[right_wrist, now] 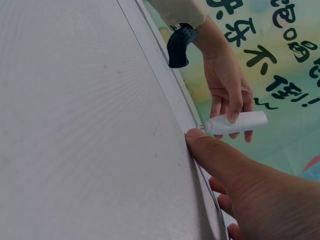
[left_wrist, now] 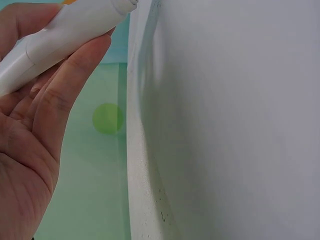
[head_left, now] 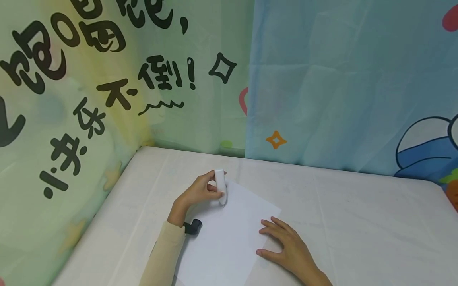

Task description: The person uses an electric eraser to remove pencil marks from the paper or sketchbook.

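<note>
My left hand (head_left: pixel 200 192) holds a thick white pen-shaped tool (head_left: pixel 221 186) upright between thumb and fingers, over the far part of a white paper sheet (head_left: pixel 222 238). In the right wrist view the tool (right_wrist: pixel 245 121) has a tapered end with a narrow metal tip; whether the tip touches the paper I cannot tell. The left wrist view shows the thumb and fingers around its body (left_wrist: pixel 60 40), which has a seam. At the sheet's right edge, my right hand (head_left: pixel 288 246) lies with fingers spread and thumb apart, holding nothing.
The sheet lies on a white-covered table (head_left: pixel 340 222). Behind stands a blue cloth backdrop (head_left: pixel 340 79), and a green one (head_left: pixel 200 127) with black lettering runs round the left side. A black wrist camera (head_left: pixel 193 227) sits on the left wrist.
</note>
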Tool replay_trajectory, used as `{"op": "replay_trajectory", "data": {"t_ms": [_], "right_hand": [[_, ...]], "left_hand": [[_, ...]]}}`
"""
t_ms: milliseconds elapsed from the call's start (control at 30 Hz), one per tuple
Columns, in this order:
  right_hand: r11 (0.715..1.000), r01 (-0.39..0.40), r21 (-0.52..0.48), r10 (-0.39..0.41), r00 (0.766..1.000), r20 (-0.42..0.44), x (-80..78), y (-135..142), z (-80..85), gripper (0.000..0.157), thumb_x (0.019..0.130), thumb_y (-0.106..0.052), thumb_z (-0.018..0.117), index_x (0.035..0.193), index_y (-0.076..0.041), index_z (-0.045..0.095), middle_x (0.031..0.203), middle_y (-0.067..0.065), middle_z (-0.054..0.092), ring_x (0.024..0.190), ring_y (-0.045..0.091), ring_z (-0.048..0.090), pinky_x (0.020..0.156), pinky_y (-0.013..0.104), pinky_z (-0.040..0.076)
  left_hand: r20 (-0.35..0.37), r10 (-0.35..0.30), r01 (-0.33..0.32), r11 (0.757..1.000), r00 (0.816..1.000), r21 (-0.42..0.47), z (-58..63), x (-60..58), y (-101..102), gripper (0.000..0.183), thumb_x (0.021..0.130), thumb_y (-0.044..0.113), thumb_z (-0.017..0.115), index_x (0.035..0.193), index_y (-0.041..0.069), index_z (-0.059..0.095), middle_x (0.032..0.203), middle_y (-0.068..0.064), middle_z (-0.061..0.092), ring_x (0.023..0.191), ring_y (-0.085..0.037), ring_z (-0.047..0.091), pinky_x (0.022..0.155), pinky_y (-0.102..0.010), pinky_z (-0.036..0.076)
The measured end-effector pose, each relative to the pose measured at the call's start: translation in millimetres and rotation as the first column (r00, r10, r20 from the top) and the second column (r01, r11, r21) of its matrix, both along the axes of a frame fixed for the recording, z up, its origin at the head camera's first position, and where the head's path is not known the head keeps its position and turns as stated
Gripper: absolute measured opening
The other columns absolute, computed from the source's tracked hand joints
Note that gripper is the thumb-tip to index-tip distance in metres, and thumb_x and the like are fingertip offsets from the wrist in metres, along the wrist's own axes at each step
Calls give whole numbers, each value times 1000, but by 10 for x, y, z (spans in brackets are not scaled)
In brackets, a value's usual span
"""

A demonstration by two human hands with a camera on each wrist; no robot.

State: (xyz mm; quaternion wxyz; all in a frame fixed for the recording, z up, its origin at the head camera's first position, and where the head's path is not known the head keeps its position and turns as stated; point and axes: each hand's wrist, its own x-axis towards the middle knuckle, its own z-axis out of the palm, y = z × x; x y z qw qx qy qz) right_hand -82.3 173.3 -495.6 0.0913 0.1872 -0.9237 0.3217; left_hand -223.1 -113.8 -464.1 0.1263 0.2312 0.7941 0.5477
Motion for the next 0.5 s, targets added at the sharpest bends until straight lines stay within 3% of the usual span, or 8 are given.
{"op": "replay_trajectory", "data": {"t_ms": [500], "right_hand": [[1000, -4, 3, 4, 1000, -23, -4, -6, -4, 43, 66, -38, 88, 103, -25, 71, 126, -7, 66, 125, 23, 49, 92, 55, 48]], "left_hand": [[27, -22, 23, 1000, 999, -17, 24, 12, -20, 61, 84, 0, 71, 139, -4, 45, 114, -20, 59, 84, -18, 67, 76, -25, 53]]}}
